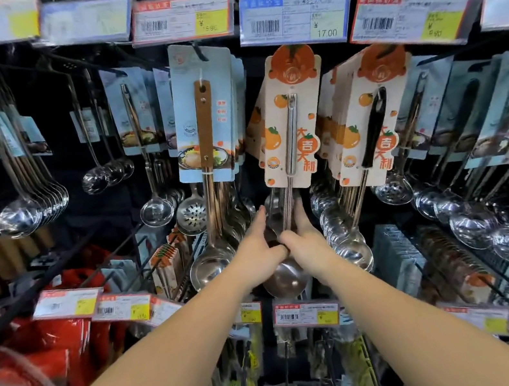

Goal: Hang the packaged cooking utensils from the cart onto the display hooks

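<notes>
Orange fruit pictures cover the card (292, 118) of the ladle (288, 220) that both hands hold up near the top of the display wall; the card's top sits just under the blue price tag (295, 17), and the ladle's round bowl hangs down between the two wrists. The left hand (257, 248) has its grip curled round the thin metal stem, with the thumb sticking up; the right hand (305, 238) also wraps its grip round the stem from the other side; the two hands touch each other.

I think this is the hanging step; the card is lifted to where its hook should be, but I cannot see the hook or the hole in the card, so I cannot tell if it is on yet. The next move needs the hole at the card's top to meet the tip of the hook, then a small push back, and then both hands let go softly so that the ladle does not swing.

More orange cards (369, 118) with ladles hang just beside it on the right; a blue card with a brown-handled ladle (205, 123) hangs just beside it on the left; further left are bare shiny ladles (28, 212). Price tags run along the top rail and lower down; red packs (50, 337) sit at the lower left corner of the display. The wall behind is dark; the cart is not in view.
</notes>
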{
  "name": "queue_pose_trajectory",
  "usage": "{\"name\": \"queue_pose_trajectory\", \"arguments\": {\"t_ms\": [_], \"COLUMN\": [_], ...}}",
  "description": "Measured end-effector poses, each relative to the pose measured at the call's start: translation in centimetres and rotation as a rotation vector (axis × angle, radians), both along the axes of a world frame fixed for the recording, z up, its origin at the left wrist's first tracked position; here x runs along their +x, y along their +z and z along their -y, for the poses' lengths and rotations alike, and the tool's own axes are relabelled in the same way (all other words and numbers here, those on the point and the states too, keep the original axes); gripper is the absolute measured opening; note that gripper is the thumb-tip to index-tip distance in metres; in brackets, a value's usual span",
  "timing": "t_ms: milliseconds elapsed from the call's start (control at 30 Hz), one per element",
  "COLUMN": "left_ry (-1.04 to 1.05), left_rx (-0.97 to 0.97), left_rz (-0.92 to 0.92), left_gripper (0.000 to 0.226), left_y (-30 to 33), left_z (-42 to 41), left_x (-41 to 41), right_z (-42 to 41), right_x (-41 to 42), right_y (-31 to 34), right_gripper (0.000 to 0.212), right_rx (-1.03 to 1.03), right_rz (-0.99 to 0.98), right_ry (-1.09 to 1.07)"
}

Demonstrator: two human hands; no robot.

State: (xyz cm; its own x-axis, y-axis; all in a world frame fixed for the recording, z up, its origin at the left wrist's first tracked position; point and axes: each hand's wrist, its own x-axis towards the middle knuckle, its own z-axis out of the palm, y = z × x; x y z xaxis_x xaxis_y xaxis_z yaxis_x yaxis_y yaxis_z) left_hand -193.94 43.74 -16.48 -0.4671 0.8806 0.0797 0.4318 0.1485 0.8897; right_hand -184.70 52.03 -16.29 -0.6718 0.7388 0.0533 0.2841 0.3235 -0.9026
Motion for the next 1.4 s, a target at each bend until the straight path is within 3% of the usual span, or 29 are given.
{"name": "queue_pose_trajectory", "arguments": {"t_ms": [133,267,367,500,667,900,1133,1300,1400], "left_ry": [0.018,0.039,0.053,0.063,0.04,0.018,-0.029,-0.033,-0.011], "left_rx": [-0.031,-0.134,-0.155,-0.106,-0.095,-0.009,-0.073,-0.082,-0.032], "left_rz": [-0.116,-0.216,-0.208,-0.122,-0.154,-0.212,-0.052,-0.287,-0.39], "left_gripper": [0.102,0.105,0.114,0.121,0.132,0.095,0.115,0.11,0.089], "left_y": [-0.1,-0.1,-0.5,-2.0,-1.0,-1.7,-1.2,-2.5,-2.1], "left_z": [-1.3,-2.4,-2.6,-3.8,-3.1,-2.9,-2.9,-1.4,-0.4], "left_x": [-0.7,-1.0,-1.5,-2.8,-2.1,-1.4,-1.7,-0.9,-0.1], "right_z": [-0.2,-0.4,-0.8,-1.0,-1.2,-1.0,-0.4,1.1,1.9], "right_x": [-0.3,-0.5,-0.4,-0.4,-0.2,-0.4,0.4,1.3,1.8], "right_y": [0.2,0.2,0.0,0.1,0.0,-0.1,-0.4,-0.2,0.0], "right_gripper": [0.103,0.1,0.098,0.107,0.111,0.107,0.091,0.091,0.086], "right_rx": [0.037,0.16,0.258,0.283,0.294,0.322,0.34,0.345,0.354], "right_rz": [0.034,0.112,0.119,0.117,0.161,0.209,0.218,0.233,0.228], "right_ry": [0.003,-0.028,-0.043,-0.061,-0.046,-0.007,0.013,-0.028,-0.059]}}
